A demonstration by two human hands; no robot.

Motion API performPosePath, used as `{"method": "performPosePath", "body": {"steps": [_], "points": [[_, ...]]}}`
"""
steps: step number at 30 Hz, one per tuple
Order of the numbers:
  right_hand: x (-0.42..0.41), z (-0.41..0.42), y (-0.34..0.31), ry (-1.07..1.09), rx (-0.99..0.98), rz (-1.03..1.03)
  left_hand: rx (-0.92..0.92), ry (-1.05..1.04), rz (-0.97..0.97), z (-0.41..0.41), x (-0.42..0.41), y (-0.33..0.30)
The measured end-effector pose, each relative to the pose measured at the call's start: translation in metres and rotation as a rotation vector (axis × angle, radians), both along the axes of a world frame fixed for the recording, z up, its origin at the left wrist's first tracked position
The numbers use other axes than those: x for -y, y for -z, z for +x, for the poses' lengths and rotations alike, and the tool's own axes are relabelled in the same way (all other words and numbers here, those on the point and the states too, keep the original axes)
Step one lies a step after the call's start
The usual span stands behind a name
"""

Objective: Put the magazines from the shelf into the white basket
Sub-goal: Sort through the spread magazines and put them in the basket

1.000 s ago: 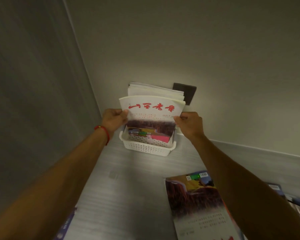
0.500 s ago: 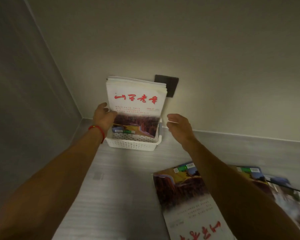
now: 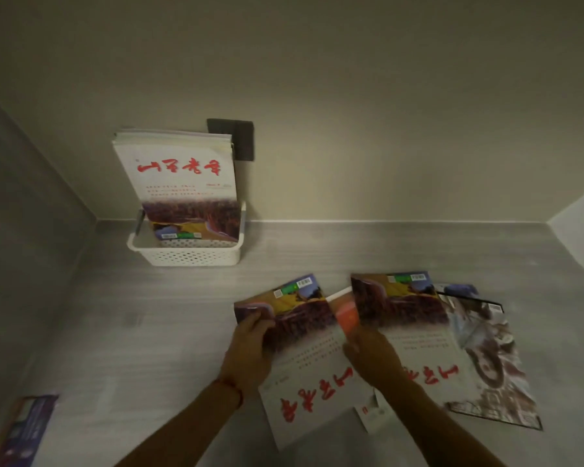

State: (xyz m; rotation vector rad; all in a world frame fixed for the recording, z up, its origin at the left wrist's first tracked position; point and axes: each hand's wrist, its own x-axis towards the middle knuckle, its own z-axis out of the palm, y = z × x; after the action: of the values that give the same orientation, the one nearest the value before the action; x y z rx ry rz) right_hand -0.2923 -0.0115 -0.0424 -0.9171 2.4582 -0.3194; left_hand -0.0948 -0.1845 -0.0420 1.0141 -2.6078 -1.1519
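White-covered, red-lettered magazines (image 3: 179,176) stand upright in the white basket (image 3: 186,256) by the wall. Left hand (image 3: 248,348) grips the near magazine (image 3: 304,358) lying on the shelf (image 3: 115,332); right hand's (image 3: 373,358) grip cannot be told.

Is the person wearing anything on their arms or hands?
Both forearms are bare, with no sleeves showing and no gloves. The left hand has a thin red string bracelet around its wrist. The right hand is bare; I see no ring, watch or band on it, though the picture is dim and blurry.
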Motion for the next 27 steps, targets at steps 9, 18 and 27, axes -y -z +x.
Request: {"method": "performPosePath", "body": {"steps": [9,18,27], "points": [[-0.006,0.05,0.018,0.094,-0.094,0.023,0.569,0.248,-0.191,0.035,-0.05,0.039],[-0.016,0.007,-0.048,-0.19,0.124,-0.305,0.133,0.068,-0.385,0.002,-0.041,-0.033],[0.017,-0.048,-0.187,-0.771,-0.266,-0.226,0.198,0.404,-0.436,-0.065,-0.023,-0.139]]}}
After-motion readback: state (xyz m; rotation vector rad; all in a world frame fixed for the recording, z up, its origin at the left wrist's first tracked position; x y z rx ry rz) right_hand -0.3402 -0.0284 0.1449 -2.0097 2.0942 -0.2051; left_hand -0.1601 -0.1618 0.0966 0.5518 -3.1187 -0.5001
